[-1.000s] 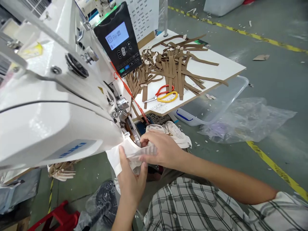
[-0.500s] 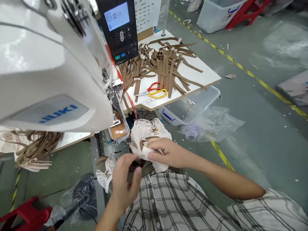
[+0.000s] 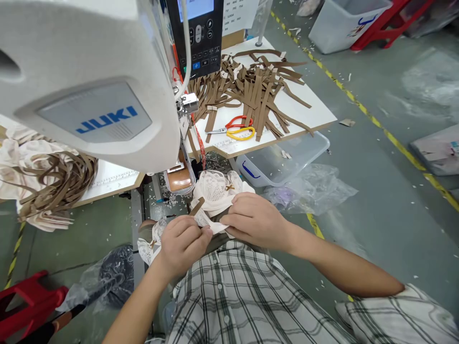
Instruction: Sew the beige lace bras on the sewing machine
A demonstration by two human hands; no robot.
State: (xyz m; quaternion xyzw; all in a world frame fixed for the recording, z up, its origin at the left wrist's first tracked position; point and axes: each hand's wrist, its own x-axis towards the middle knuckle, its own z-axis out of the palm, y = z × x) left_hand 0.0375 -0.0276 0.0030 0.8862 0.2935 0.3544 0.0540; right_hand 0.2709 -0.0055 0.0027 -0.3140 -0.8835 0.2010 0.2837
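In front of my chest, my left hand (image 3: 182, 241) and my right hand (image 3: 255, 219) both pinch a white lace garment piece (image 3: 217, 191). A short brown strap end (image 3: 197, 206) sticks up from it between my fingers. The lace bunches up toward the white JUKI sewing machine (image 3: 96, 95), just right of its brown-tipped post bed (image 3: 179, 177). Both hands are closed on the fabric's near edge, thumbs almost touching.
Many brown straps (image 3: 251, 86) lie piled on the white table (image 3: 315, 112), beside red and yellow scissors (image 3: 236, 130). The machine's control panel (image 3: 201, 33) stands behind. More straps (image 3: 53, 181) hang at the left. A clear bin (image 3: 287, 157) and plastic bags (image 3: 311, 188) sit on the floor.
The lace piece has come away from under the machine head toward my lap. My left hand rose and closed on its edge beside my right hand. The view shifted down and right.
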